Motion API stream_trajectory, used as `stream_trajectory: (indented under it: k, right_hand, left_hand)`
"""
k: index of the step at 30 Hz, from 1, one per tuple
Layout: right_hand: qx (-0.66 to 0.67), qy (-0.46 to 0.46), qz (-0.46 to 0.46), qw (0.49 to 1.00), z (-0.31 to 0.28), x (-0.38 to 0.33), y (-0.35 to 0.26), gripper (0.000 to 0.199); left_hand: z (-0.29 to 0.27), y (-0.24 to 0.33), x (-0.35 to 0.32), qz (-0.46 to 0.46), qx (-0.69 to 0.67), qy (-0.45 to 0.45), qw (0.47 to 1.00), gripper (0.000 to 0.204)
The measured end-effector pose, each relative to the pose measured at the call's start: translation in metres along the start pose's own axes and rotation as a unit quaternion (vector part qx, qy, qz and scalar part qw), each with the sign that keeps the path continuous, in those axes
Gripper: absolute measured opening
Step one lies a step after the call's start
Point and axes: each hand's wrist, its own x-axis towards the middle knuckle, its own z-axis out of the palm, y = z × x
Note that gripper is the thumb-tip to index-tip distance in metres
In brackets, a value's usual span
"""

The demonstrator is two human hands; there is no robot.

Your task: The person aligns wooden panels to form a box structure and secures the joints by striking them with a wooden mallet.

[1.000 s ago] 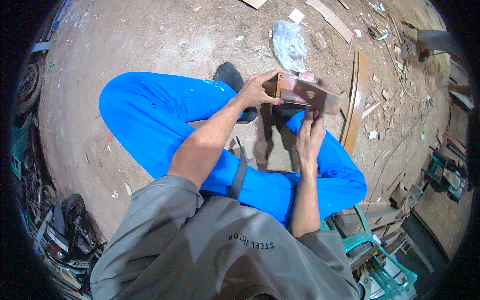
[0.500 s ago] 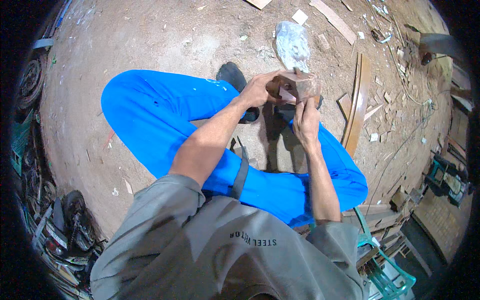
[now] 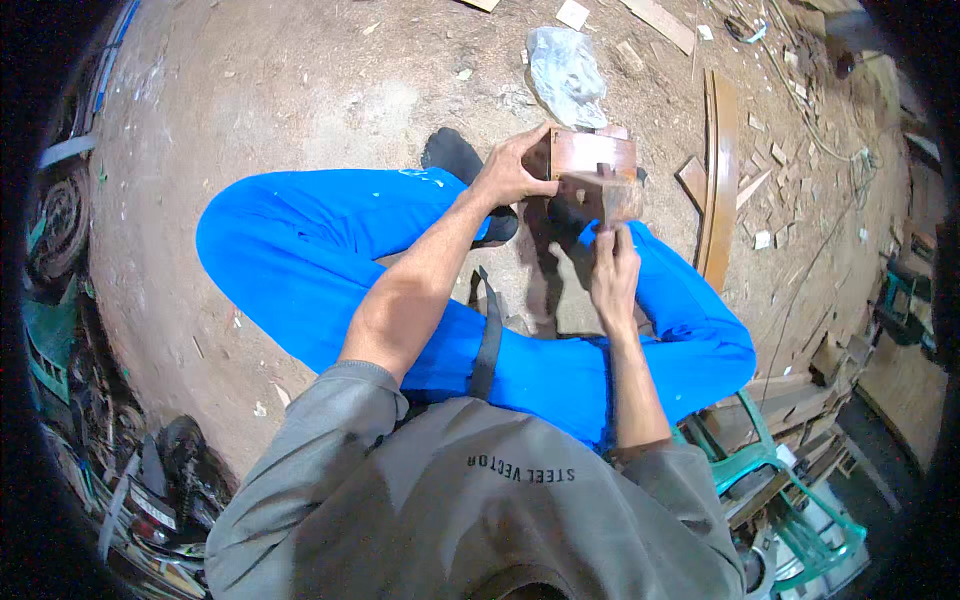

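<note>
My left hand (image 3: 512,172) is closed round the left end of a glossy reddish-brown wooden block (image 3: 592,150), thumb toward me and fingers on the far side. It is held above my feet, between my bent knees. Just on the near side of it is a duller brown, square-looking wooden piece (image 3: 615,200), blurred, with a short dark stub at its far edge. My right hand (image 3: 614,265) is closed at the near edge of this duller piece, fingers bunched together. Whether the two pieces touch, I cannot tell.
Beyond the block lies a crumpled clear plastic bag (image 3: 567,75). Long varnished wooden strips (image 3: 718,190) and scattered offcuts (image 3: 780,185) lie to the right. A green plastic chair (image 3: 790,490) stands at lower right; a motorbike (image 3: 150,495) and clutter fill the left edge.
My right hand has moved toward me with the duller piece. The glossy face of the block in my left hand now shows. The whole view has shifted slightly.
</note>
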Motion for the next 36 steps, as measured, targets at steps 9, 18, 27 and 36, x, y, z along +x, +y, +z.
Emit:
stream_trajectory:
  k: [9, 18, 27, 36]
  right_hand:
    - [0.186, 0.067, 0.073, 0.978, -0.015, 0.004, 0.039, 0.037]
    - [0.247, 0.080, 0.116, 0.959, -0.028, 0.006, 0.058, 0.036]
    - [0.239, 0.054, 0.096, 0.965, -0.022, 0.004, 0.075, 0.036]
    - [0.205, 0.080, 0.074, 0.973, -0.032, -0.003, 0.081, 0.040]
  left_hand:
    - [-0.008, 0.012, 0.040, -0.057, -0.128, -0.021, 0.990, 0.095]
    - [0.015, -0.002, 0.079, -0.018, -0.055, 0.039, 0.998, 0.058]
    - [0.039, -0.020, 0.122, -0.025, 0.045, 0.120, 0.991, 0.059]
    - [0.032, -0.050, 0.088, 0.071, 0.141, -0.042, 0.987, 0.061]
